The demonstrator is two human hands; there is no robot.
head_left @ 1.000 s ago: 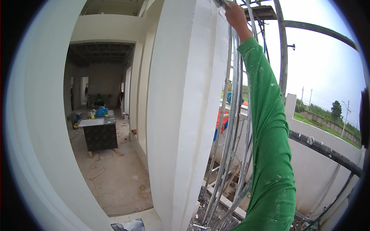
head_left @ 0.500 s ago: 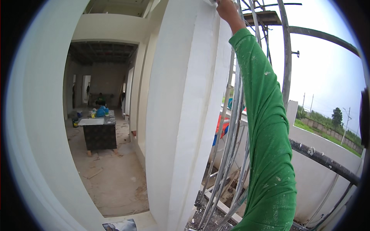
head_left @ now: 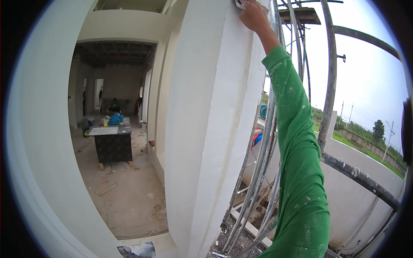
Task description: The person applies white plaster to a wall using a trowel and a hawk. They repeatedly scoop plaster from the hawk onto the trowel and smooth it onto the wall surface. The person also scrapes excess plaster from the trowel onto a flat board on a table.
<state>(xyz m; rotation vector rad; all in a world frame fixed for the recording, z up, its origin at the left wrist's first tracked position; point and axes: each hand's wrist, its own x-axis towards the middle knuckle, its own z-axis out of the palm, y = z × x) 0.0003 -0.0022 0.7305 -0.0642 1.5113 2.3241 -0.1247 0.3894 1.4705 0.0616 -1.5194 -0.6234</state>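
Observation:
My right hand (head_left: 254, 17) is raised to the top edge of the view, at the end of a green sleeve (head_left: 299, 159) spotted with white. Its fingers are closed round a putty knife (head_left: 239, 4), of which only a small flat metal part shows; the rest is hidden by the hand or cut off. The blade is at the upper face of a white column (head_left: 193, 116), close to a vertical corner. Whether it touches the surface I cannot tell. My left hand is out of view.
Scaffold poles (head_left: 258, 172) stand right of the column, and a thick dark pipe (head_left: 361, 176) crosses behind my arm. Left, an opening leads to a room with a dark block-like table (head_left: 114, 148) bearing several items. A printed sheet (head_left: 137, 250) lies on the ledge below.
My right hand sits slightly lower in the view, and more of the putty knife shows. The view has shifted a little, with the column and poles displaced to the right.

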